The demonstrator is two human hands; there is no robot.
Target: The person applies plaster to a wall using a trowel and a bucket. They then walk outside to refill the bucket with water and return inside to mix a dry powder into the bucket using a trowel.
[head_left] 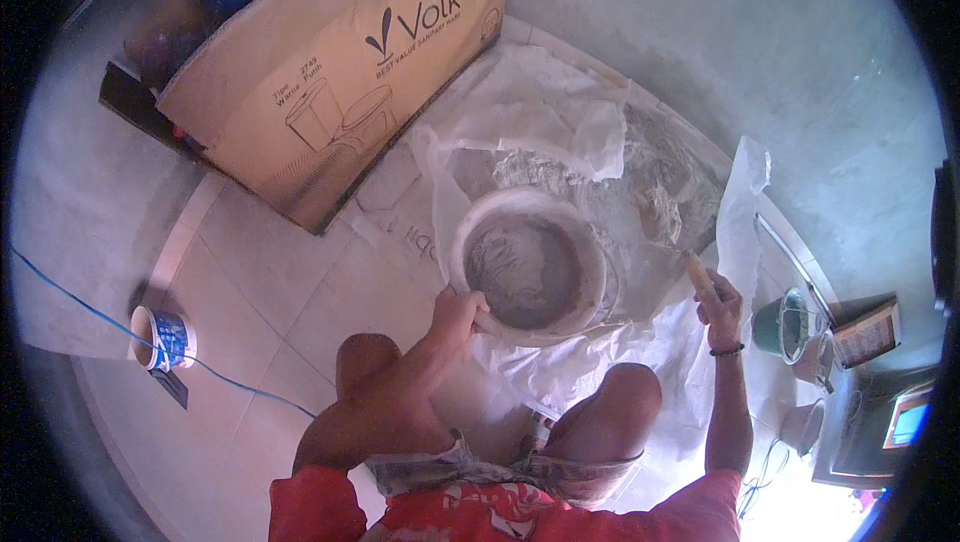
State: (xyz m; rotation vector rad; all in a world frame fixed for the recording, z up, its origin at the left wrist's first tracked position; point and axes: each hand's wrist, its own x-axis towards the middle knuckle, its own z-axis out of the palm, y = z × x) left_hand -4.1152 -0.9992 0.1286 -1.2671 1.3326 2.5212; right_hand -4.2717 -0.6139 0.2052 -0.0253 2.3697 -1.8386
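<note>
In front of my knees sits a round pale basin (597, 267) coated in grey residue. Grey powder or paste (520, 267) covers its bottom. My left hand (460, 312) is closed on the basin's near-left rim, with the thumb over the edge. Out to the right, my right hand (720, 307) is closed around the tan handle of a trowel (699, 272). Its far end reaches toward an opened white plastic sack (590, 132) holding grey powder; the blade is hard to make out there.
A large cardboard box (340, 82) stands at the back left. A blue-and-white tub (163, 337) and a blue cable (245, 389) are on the tiled floor at left. Along the right wall are a green bucket (780, 327) and a framed panel (868, 332).
</note>
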